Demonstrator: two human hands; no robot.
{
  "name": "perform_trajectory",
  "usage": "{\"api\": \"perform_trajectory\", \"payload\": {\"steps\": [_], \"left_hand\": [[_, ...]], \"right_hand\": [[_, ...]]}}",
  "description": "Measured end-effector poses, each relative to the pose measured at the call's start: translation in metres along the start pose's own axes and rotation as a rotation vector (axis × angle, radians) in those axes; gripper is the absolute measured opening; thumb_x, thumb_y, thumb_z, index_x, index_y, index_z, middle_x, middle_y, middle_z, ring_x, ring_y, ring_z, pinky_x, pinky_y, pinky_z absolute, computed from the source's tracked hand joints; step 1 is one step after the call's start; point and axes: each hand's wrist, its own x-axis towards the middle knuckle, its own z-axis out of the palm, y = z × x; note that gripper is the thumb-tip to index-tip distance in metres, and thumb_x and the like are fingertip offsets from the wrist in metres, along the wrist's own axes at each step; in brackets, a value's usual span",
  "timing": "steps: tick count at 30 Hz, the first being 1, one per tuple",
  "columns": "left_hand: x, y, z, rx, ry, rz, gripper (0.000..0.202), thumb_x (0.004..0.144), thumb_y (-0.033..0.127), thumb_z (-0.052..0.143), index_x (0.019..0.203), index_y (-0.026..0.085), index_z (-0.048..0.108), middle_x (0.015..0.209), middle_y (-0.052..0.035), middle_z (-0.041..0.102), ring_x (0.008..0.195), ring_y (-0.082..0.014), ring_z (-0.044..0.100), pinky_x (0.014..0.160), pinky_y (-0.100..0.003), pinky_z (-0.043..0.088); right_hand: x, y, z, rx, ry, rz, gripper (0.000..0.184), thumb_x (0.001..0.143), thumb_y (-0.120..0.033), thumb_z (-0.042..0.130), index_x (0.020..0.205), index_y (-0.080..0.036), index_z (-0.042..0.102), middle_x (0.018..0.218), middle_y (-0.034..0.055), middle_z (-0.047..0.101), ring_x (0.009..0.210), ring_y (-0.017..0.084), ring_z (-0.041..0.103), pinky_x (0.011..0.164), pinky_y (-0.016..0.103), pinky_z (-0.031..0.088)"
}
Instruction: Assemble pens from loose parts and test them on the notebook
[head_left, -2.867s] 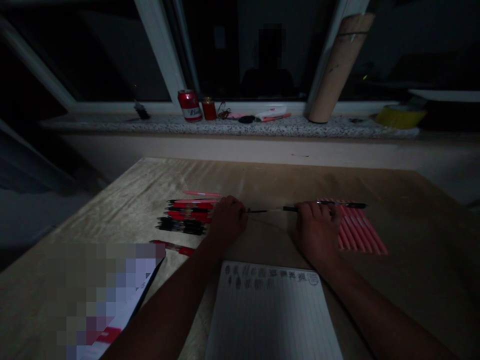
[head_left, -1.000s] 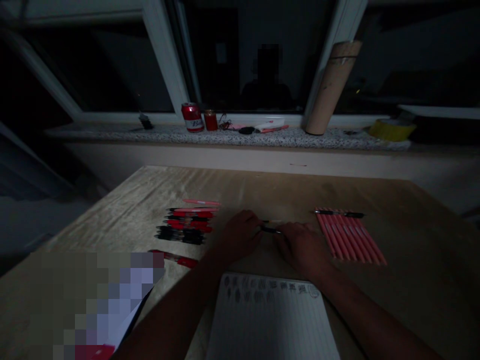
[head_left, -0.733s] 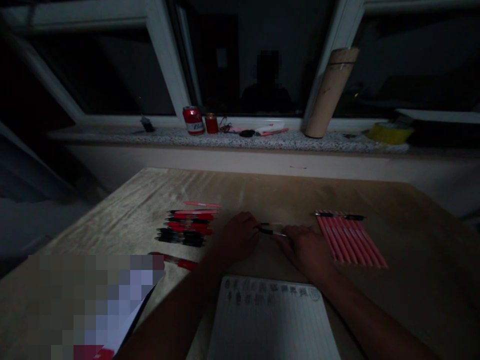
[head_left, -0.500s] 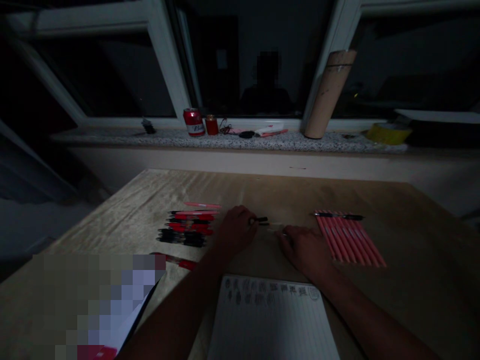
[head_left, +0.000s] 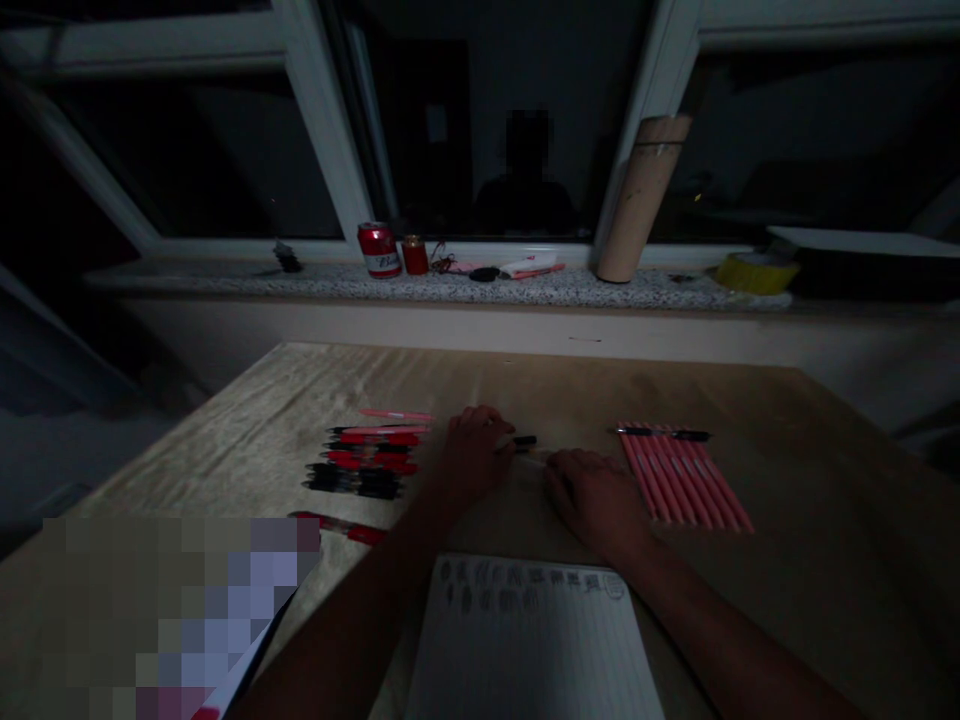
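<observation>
My left hand (head_left: 478,452) rests on the table with its fingers closed round a dark pen (head_left: 525,441). Its black end sticks out to the right, with a second thin dark piece just below. Close by on the right, my right hand (head_left: 592,492) has its fingers curled down at the tabletop; whatever they may grip is hidden. A faint pale sliver lies between the two hands, too dim to name. To the left is a stack of black, red and pink pens (head_left: 364,462). On the right, several pink pens (head_left: 679,475) lie in a row with a black pen (head_left: 664,433) across their tops.
A lined notebook (head_left: 532,640) with dark scribbles lies between my forearms. Left of it are a red pen (head_left: 341,527) and a partly blurred pale sheet. The sill (head_left: 540,290) carries a red can (head_left: 379,250), a tall cylinder (head_left: 643,200) and yellow tape (head_left: 756,273).
The view has shifted slightly, moving the scene left. The pale piece between my hands shows less than before. Both hands stay close together, and the pens lie as they were.
</observation>
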Motion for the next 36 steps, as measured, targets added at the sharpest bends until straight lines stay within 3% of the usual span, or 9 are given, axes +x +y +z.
{"api": "perform_trajectory", "payload": {"steps": [4,7,16,29,36], "left_hand": [[-0.013,0.004,-0.006,-0.039,-0.096,0.149,0.024,0.079,0.027,0.056,0.103,0.021,0.058,0.108,-0.0055,0.054,0.103,-0.0206,0.046,0.092,-0.037,0.035],[-0.019,0.002,-0.004,-0.014,-0.158,0.186,0.019,0.084,0.029,0.05,0.097,0.02,0.059,0.101,-0.0053,0.057,0.098,-0.0202,0.048,0.091,-0.038,0.035],[-0.022,-0.005,-0.005,-0.039,-0.178,0.171,0.023,0.091,0.03,0.04,0.093,0.016,0.058,0.094,-0.0055,0.06,0.089,-0.0178,0.051,0.085,-0.033,0.037],[-0.021,-0.008,-0.003,-0.234,-0.242,0.09,0.027,0.092,0.032,0.037,0.098,0.016,0.058,0.095,-0.006,0.063,0.088,-0.0167,0.056,0.081,-0.029,0.042],[-0.021,-0.006,-0.002,-0.256,-0.251,0.058,0.032,0.094,0.032,0.031,0.089,0.015,0.057,0.085,-0.0053,0.063,0.078,-0.0155,0.057,0.073,-0.026,0.041]], "right_hand": [[0.0,0.001,0.004,0.014,-0.004,-0.052,0.026,0.092,-0.035,0.039,0.101,-0.025,0.062,0.084,0.0047,0.062,0.079,0.019,0.056,0.071,0.029,0.034],[0.0,0.002,0.007,0.054,0.001,-0.08,0.027,0.091,-0.036,0.04,0.105,-0.025,0.061,0.088,0.0055,0.062,0.083,0.02,0.056,0.073,0.03,0.037],[0.002,0.009,0.017,0.149,0.029,-0.142,0.025,0.091,-0.03,0.042,0.101,-0.02,0.062,0.091,0.0076,0.062,0.086,0.02,0.055,0.078,0.031,0.041],[0.001,0.01,0.013,0.214,0.052,-0.166,0.026,0.091,-0.03,0.042,0.1,-0.019,0.064,0.086,0.0077,0.062,0.084,0.02,0.056,0.075,0.032,0.043],[0.001,0.008,0.012,0.231,0.11,-0.2,0.024,0.09,-0.028,0.044,0.101,-0.018,0.063,0.087,0.0082,0.063,0.083,0.02,0.056,0.074,0.033,0.044]]}}
